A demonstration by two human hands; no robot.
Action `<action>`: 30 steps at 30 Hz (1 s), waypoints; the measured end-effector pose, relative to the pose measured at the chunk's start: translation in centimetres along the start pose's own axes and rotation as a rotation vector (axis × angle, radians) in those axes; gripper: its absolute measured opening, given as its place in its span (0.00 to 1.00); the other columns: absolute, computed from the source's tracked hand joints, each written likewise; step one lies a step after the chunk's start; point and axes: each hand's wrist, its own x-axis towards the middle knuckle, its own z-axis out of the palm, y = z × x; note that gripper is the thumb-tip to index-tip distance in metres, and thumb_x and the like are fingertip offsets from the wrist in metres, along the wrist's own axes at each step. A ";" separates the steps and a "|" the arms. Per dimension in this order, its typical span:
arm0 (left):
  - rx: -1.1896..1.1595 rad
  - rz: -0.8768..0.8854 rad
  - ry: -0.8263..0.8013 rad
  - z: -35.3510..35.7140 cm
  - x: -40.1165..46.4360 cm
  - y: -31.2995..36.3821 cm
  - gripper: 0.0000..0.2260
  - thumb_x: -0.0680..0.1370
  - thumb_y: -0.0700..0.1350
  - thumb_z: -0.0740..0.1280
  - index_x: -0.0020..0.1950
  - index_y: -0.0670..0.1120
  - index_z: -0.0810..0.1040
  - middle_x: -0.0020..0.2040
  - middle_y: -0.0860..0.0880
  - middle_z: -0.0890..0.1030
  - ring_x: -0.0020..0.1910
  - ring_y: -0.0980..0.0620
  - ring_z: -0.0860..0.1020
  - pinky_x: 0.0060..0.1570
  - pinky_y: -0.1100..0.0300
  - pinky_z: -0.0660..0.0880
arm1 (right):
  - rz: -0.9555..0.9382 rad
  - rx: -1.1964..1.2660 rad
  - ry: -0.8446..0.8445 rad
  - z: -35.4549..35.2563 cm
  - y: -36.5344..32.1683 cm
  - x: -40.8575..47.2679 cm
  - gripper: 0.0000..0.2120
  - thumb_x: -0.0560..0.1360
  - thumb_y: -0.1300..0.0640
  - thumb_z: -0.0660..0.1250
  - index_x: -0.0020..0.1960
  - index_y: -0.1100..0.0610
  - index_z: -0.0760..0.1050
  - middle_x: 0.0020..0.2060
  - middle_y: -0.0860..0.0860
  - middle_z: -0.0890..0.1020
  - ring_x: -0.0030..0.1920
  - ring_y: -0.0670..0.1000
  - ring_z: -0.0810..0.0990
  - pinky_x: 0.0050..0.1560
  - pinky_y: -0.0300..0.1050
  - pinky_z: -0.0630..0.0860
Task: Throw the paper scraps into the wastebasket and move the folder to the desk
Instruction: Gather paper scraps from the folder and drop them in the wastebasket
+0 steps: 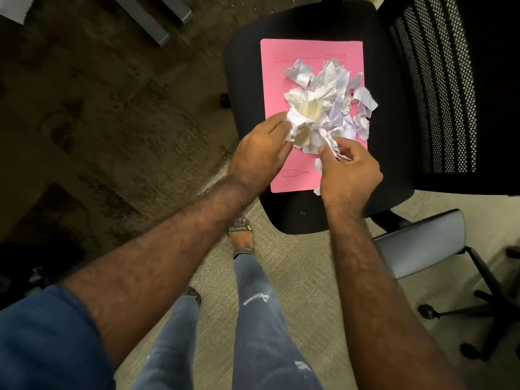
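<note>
Scraps (327, 102) sit in a pile on the pink folder (274, 66) on the chair (244, 80), and my left hand (261, 149) and right hand (350, 170) each pinch some, so loose bits could slip off onto the floor if I grab too fast.

Office — mesh-backed swivel chair (439, 88), carpet (281, 280), desk legs (152, 21)
</note>
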 end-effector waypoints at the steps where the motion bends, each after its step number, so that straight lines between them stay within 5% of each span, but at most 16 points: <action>1: -0.007 0.002 0.010 -0.3 -0.2 0.0 0.13 0.81 0.38 0.65 0.63 0.37 0.81 0.68 0.45 0.80 0.63 0.44 0.81 0.58 0.46 0.80 | 0.039 0.039 0.004 -0.1 -0.2 -0.1 0.12 0.73 0.54 0.80 0.57 0.51 0.87 0.44 0.40 0.86 0.46 0.37 0.85 0.50 0.37 0.83; 14: -0.061 -0.085 0.198 -6.2 -6.5 -4.8 0.13 0.82 0.41 0.68 0.65 0.37 0.81 0.67 0.43 0.81 0.64 0.46 0.81 0.62 0.50 0.80 | 0.269 0.403 -0.217 4.0 -3.7 -6.2 0.13 0.70 0.61 0.83 0.48 0.47 0.83 0.42 0.48 0.89 0.46 0.49 0.90 0.50 0.46 0.87; 27: -0.017 -0.437 0.386 -12.9 -23.7 -18.8 0.11 0.79 0.38 0.69 0.62 0.38 0.82 0.64 0.43 0.83 0.61 0.44 0.82 0.60 0.49 0.80 | 0.215 0.222 -0.706 17.2 -6.2 -22.8 0.11 0.72 0.62 0.81 0.52 0.53 0.84 0.42 0.52 0.90 0.41 0.51 0.89 0.39 0.42 0.83; 30: -0.023 -0.528 0.464 -13.9 -28.7 -21.9 0.12 0.78 0.37 0.69 0.60 0.38 0.83 0.64 0.43 0.83 0.60 0.43 0.83 0.60 0.51 0.80 | 0.227 0.196 -0.795 20.5 -6.1 -27.8 0.11 0.73 0.64 0.80 0.53 0.57 0.84 0.44 0.56 0.89 0.43 0.54 0.89 0.44 0.47 0.84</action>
